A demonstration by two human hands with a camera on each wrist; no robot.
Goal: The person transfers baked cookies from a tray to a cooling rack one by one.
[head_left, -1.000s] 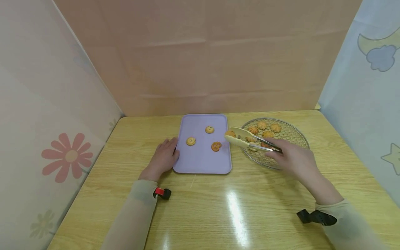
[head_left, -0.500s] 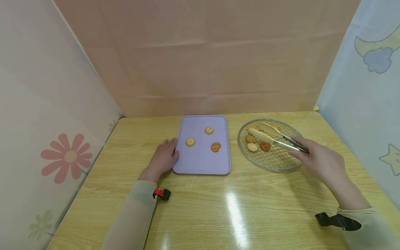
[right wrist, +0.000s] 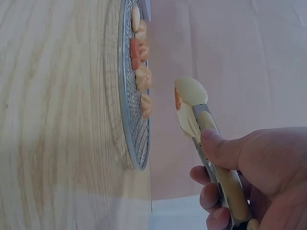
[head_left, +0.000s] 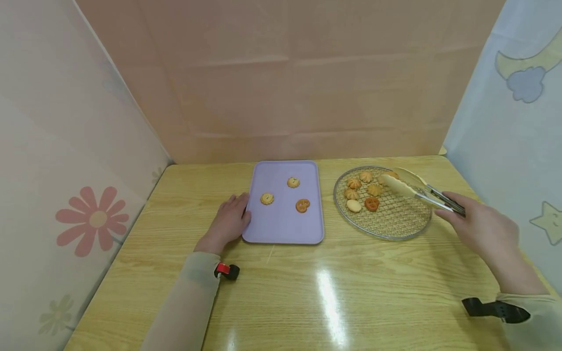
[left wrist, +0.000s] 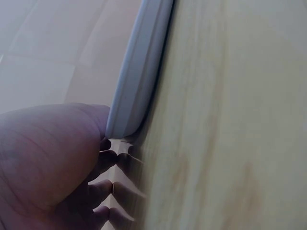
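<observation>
My right hand grips a pair of tongs with cream tips, held above the right part of a round wire rack. In the right wrist view an orange-brown cookie shows between the tips, mostly hidden by them. On the rack lie several star-shaped cookies, a pale oval cookie and a reddish pretzel. My left hand rests on the table, its thumb touching the left edge of a lilac tray. Two round cookies and a brown pretzel lie on that tray.
The wooden table is backed by a pinkish panel. Patterned side panels rise at left and right. A narrow strip of table separates the tray from the rack.
My right hand has carried the tongs rightward, from the tray's right edge across the rack, with a cookie between the tips. My left hand and the tray stay in place.
</observation>
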